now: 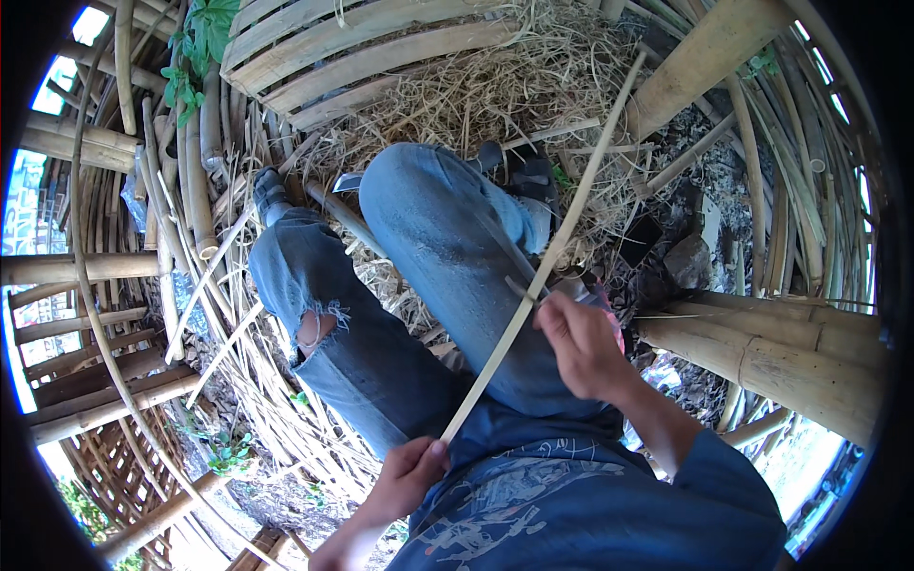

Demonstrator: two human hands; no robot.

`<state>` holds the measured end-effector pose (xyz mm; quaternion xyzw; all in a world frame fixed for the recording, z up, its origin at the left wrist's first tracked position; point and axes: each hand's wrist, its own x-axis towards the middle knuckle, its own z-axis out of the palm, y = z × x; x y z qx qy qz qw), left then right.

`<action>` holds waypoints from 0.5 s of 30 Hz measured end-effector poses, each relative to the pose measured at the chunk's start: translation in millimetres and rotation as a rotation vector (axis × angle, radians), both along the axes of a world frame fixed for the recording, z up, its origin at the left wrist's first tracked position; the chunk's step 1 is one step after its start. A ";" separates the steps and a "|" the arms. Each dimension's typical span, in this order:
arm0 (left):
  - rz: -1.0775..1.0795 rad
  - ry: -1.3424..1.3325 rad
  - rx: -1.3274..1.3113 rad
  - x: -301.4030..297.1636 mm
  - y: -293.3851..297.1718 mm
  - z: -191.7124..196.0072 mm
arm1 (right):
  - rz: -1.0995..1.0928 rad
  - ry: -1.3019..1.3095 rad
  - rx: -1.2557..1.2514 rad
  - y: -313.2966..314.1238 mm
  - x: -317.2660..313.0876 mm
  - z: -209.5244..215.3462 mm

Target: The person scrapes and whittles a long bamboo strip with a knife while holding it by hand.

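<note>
A long, pale bamboo strip runs slantwise across my lap, from near my waist up to the straw beyond my knee. My left hand is closed round its near end, the thumb lying along the top. My right hand is closed in a fist beside the middle of the strip, above my right thigh. From this fist a short, thin knife blade juts across the strip and seems to touch it. The fingers hide the handle.
Dry shavings are heaped beyond my knees, beside a slatted bamboo panel. Thick bamboo poles stand close on my right. Loose split strips and more poles lie to my left. Green leaves hang at the far left.
</note>
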<state>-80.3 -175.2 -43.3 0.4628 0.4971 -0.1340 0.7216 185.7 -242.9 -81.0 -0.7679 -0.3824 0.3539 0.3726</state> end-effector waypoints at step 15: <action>-0.004 -0.144 -0.119 95.5 33.7 -27.7 | 0.131 -0.550 0.224 -7.9 -11.3 -16.7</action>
